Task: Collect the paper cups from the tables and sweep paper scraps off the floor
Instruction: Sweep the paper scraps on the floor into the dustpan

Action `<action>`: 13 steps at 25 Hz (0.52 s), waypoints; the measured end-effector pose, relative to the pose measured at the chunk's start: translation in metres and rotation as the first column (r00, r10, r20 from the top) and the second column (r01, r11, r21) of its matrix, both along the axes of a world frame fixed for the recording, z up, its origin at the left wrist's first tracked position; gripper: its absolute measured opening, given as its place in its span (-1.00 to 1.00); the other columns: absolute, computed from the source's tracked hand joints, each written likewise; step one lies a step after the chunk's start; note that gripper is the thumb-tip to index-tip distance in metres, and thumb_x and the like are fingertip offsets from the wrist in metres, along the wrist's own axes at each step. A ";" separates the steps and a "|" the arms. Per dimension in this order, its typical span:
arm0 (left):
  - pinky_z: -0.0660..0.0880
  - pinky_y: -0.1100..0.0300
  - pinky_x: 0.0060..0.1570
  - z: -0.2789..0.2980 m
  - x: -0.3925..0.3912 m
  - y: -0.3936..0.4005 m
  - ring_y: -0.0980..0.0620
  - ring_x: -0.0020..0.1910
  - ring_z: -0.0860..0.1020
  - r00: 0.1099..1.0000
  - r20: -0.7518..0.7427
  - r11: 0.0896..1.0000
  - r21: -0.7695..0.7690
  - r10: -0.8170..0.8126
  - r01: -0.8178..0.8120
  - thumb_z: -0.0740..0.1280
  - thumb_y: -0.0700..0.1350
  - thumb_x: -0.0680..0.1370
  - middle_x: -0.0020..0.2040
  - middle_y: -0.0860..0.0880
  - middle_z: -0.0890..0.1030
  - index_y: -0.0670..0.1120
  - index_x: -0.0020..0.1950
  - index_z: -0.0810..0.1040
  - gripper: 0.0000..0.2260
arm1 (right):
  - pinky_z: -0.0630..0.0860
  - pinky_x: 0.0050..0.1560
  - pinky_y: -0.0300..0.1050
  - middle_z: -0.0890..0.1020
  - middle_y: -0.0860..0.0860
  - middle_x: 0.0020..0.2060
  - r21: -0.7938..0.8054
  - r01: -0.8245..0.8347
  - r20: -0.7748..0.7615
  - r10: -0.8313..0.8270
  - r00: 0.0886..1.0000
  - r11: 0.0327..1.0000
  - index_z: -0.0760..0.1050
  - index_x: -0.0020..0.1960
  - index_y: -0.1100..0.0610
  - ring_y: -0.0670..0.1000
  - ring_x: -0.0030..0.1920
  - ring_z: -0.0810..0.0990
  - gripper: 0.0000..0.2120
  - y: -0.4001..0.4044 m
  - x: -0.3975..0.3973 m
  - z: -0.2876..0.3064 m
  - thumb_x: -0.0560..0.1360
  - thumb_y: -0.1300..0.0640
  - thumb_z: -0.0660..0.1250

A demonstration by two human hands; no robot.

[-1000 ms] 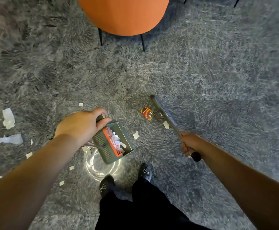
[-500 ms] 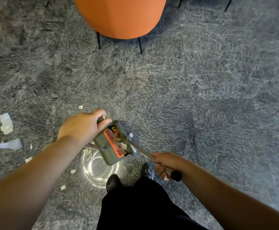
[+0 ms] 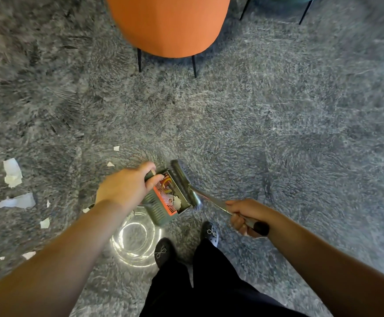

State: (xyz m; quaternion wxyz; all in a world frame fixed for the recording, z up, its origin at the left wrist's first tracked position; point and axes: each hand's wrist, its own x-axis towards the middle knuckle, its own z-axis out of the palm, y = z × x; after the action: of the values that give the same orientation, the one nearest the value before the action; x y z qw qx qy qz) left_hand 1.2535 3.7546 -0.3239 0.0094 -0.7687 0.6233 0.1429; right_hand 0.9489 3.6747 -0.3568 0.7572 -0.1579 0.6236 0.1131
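My left hand (image 3: 127,187) grips the handle of a green dustpan (image 3: 163,203) with an orange edge. White scraps and a red wrapper lie inside the pan. My right hand (image 3: 243,216) grips the handle of a small broom (image 3: 186,183). Its brush head lies along the pan's open right side. Several white paper scraps (image 3: 12,172) are scattered on the grey shaggy carpet (image 3: 277,133) to the left. Two small scraps (image 3: 116,148) lie just beyond my left hand. No paper cups are in view.
An orange chair (image 3: 168,24) on thin black legs stands ahead at the top. A clear glass bowl (image 3: 133,239) sits on the carpet under my left forearm, beside my black shoes (image 3: 163,251). Two more dark chair legs (image 3: 305,12) show at top right.
The broom swept from the carpet on the right over to the dustpan, carrying the red wrapper and scraps into it. Its head now lies at the pan's right edge. My left hand kept its grip.
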 end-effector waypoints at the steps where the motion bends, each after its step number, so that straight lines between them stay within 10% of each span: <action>1: 0.23 0.28 -0.56 0.001 0.001 0.002 0.08 -0.52 0.41 1.000 -0.009 1.000 -0.001 0.005 -0.005 -0.17 0.40 0.45 -0.44 0.09 0.44 0.20 0.10 0.31 -0.54 | 0.29 -0.65 -0.35 0.41 0.00 -0.57 -0.008 0.007 -0.004 -0.007 1.000 1.000 0.35 0.24 -0.04 -0.12 -0.64 0.36 -0.77 0.004 -0.001 0.002 0.66 0.18 0.06; 13: 0.31 0.21 -0.50 0.000 0.003 -0.003 -0.01 -0.47 0.43 0.999 -0.039 1.000 0.019 0.010 -0.009 -0.01 0.34 0.53 -0.43 0.06 0.44 0.13 0.11 0.37 -0.62 | 0.29 -0.63 -0.33 0.38 0.01 -0.56 -0.189 -0.060 -0.101 0.041 0.994 0.980 0.28 0.44 0.03 -0.09 -0.65 0.33 -0.61 0.001 0.004 -0.025 0.65 0.26 0.06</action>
State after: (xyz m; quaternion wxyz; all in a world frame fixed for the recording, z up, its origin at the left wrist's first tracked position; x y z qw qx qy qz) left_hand 1.2567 3.7513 -0.3237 0.0036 -0.7686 0.6184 0.1636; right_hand 0.9525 3.6753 -0.3820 0.7044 -0.2403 0.6632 0.0789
